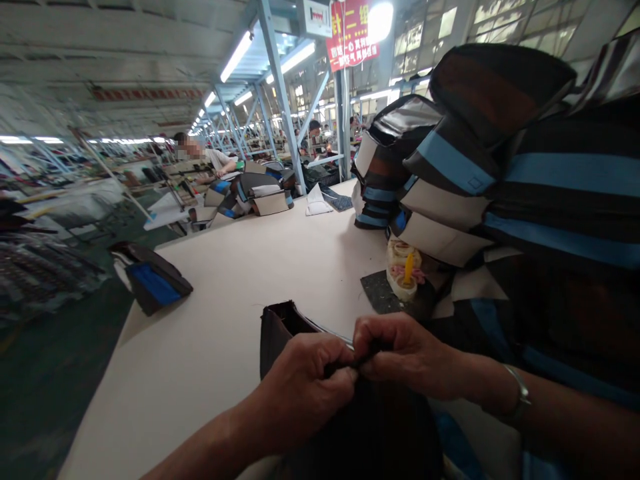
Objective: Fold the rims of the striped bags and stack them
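Both my hands pinch the top edge of a dark fabric bag piece [280, 333] that rests on the pale work table [225, 313] in front of me. My left hand [305, 387] is closed on the dark edge from the left. Fingers of my right hand [400, 353] are closed on the same edge, touching the left hand's fingertips. A bracelet sits on my right wrist. The lower part of the bag piece is hidden under my forearms.
A tall pile of dark, blue and white striped bag pieces [500, 167] fills the right side. Rolls of tape [403, 267] sit beside it. A blue and black piece [150, 280] lies at the table's left edge. Other people work at far tables.
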The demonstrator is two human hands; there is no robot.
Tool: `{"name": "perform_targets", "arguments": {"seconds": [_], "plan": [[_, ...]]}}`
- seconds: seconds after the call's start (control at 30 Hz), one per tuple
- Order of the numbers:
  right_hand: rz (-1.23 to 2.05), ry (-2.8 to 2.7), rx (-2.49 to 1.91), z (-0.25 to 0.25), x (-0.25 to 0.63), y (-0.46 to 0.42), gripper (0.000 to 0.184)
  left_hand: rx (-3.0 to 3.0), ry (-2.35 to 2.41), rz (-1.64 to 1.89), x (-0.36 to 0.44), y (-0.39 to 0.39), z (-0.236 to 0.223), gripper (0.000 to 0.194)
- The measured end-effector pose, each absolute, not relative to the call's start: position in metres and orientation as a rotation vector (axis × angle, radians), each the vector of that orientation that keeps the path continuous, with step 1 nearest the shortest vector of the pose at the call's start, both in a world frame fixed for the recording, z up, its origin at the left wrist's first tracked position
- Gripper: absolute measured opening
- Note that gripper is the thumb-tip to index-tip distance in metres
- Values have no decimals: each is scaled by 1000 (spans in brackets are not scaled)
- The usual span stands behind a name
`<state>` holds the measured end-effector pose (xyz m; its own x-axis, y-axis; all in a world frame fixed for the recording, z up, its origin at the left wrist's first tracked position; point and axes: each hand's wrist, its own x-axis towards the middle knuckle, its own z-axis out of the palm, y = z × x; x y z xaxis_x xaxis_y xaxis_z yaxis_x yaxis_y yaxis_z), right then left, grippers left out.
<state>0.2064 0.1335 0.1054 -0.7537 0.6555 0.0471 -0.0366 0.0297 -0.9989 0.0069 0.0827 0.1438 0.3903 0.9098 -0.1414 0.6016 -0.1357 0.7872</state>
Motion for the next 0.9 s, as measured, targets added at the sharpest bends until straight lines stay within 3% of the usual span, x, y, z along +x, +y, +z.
{"name": "perform_targets", "arguments": {"seconds": [0.2,0.4,0.5,0.57,0.63,0.77,0.9], "plan": [[1200,-2043,-460,105,209,128,2,1798,1278,510,0,75,146,11],[420,-2386,-161,110,218,132,16,1425,1104,370,-11,79,148,51],[267,-2464,-119,111,221,129,14,1474,1116,285,-8,79,144,44],[344,-2434,-99,112,223,127,13,1560,1119,302,-5,77,145,36],[650,-2363,-142,117,227,126,9,1636,1119,336,-3,73,148,28],[1217,-2319,-441,139,236,137,25,1849,1138,420,2,68,157,17],[1295,-2538,-457,165,237,142,8,2140,1100,530,8,72,163,12]]}}
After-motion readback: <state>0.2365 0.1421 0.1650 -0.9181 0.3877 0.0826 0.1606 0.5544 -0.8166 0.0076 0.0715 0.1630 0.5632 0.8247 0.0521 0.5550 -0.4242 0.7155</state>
